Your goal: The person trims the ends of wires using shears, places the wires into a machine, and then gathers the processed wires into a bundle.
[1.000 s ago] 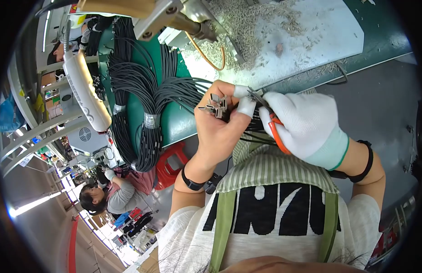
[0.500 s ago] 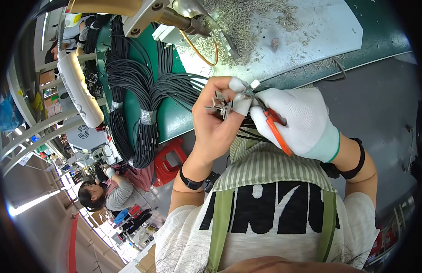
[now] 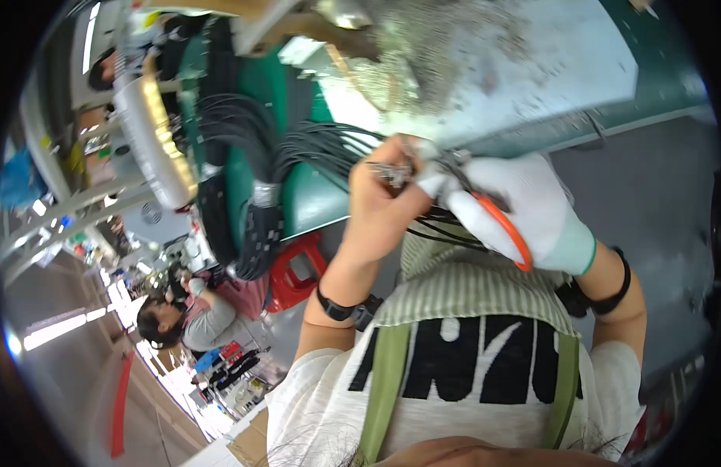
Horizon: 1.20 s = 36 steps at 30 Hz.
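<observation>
The bare left hand (image 3: 384, 206) is raised in front of the chest, fingers curled shut around the ends of a bunch of thin black cables (image 3: 321, 148), with a small cluster of metal connector tips (image 3: 387, 173) sticking out above the thumb. The right hand (image 3: 524, 206), in a white glove with a pale green cuff, is closed around a pair of orange-handled pliers (image 3: 496, 226); the tool's nose meets the connector tips just beside the left thumb (the picture is blurred here, so exactly how the tips sit cannot be told). The two hands touch at the fingertips.

The cables run from the left hand away to the left, where they join a thick black bundle (image 3: 236, 194) draped over the edge of the green tabletop (image 3: 656, 70). A light mat (image 3: 492, 70) on the tabletop is strewn with small grey scraps. Below the bundle stands a red stool (image 3: 294, 272), and farther down to the left another person (image 3: 193, 315) sits bent over. Each wrist carries a black band, and a green-strapped striped apron covers the chest.
</observation>
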### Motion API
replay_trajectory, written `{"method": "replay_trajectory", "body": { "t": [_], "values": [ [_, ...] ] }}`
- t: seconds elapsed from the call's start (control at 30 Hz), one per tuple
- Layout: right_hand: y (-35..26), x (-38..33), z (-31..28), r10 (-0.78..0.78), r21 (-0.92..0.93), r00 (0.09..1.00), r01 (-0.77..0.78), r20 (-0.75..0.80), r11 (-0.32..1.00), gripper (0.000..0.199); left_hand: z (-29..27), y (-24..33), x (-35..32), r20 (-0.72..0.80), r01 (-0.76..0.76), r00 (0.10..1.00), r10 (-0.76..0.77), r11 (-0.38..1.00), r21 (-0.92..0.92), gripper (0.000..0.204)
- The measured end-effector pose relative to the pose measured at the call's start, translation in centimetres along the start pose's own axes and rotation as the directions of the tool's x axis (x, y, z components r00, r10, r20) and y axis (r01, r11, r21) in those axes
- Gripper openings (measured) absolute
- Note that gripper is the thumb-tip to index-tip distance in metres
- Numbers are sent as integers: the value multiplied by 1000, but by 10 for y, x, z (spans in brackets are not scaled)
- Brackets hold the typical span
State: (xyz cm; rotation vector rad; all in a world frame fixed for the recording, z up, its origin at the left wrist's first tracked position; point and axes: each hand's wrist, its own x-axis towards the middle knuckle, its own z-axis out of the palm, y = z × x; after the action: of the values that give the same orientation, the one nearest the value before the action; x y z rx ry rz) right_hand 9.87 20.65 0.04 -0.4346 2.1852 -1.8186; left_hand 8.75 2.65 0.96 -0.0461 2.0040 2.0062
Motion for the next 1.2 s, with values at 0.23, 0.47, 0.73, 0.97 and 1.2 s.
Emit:
{"method": "replay_trajectory", "body": {
  "t": [0.23, 0.47, 0.73, 0.97, 1.2],
  "values": [
    [8, 2, 18, 35, -76, 997, -41, -73, 996, 7, -22, -24, 5, 164, 278, 958, -237, 906, -318, 10],
    [7, 6, 21, -33, -127, 999, 29, -28, 992, 7, -33, -35, 5, 343, 329, 922, -182, 835, -441, 15],
    [15, 4, 21, -9, -137, 994, -6, -109, 991, 10, -33, -27, 13, 294, 388, 912, -287, 836, -388, 11],
    [4, 44, -26, 203, 93, 968, -190, -147, 977, 25, -45, -21, 51, 76, 234, 970, -231, 807, -543, 10],
    [24, 93, -34, 25, 155, 998, -17, -50, 988, 28, -43, -1, 83, 171, 266, 961, -216, 887, -376, 7]
  ]
}}
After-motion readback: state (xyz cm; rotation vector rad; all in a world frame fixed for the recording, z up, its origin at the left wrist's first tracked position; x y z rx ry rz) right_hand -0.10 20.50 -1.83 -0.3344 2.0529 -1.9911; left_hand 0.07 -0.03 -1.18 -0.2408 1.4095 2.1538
